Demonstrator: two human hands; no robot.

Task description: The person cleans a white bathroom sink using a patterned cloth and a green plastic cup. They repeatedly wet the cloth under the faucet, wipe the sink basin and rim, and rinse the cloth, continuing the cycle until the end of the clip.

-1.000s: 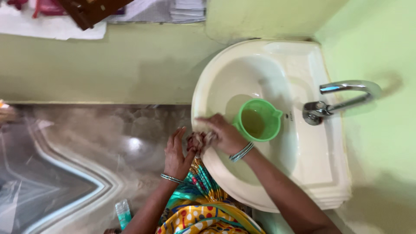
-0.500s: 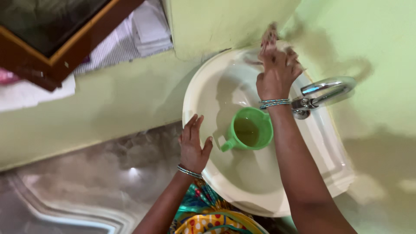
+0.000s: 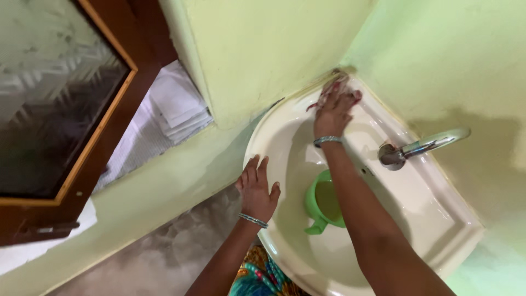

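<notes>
Right hand is stretched to the far corner of the cream ceramic corner washbasin, where the rim meets the two pale green walls. Its grip is partly closed, fingers curled down over a small pinkish-white object, probably a scrub pad or a piece of soap; motion blur prevents telling which, or how firmly it is held. The object sits directly under the fingertips, pressed against the basin's back ledge.

Left hand holds nothing. Its grip is open, fingers spread flat on the near-left rim of the basin, well apart from the right hand's grip.

Below and nearer than the right grip, under the forearm, a green plastic mug with a handle stands upright in the bowl, partly hidden by the arm. To the right of the grip, near but not touching, is the chrome lever tap.

Assessment: the work in hand appears to be rubbing the back corner of the rim. To do it well, keep the fingers flat over the object so pressure reaches into the wall joint, work in short strokes along the ledge, keep the open left hand planted as a brace, and hold the forearm high enough to clear the mug.
</notes>
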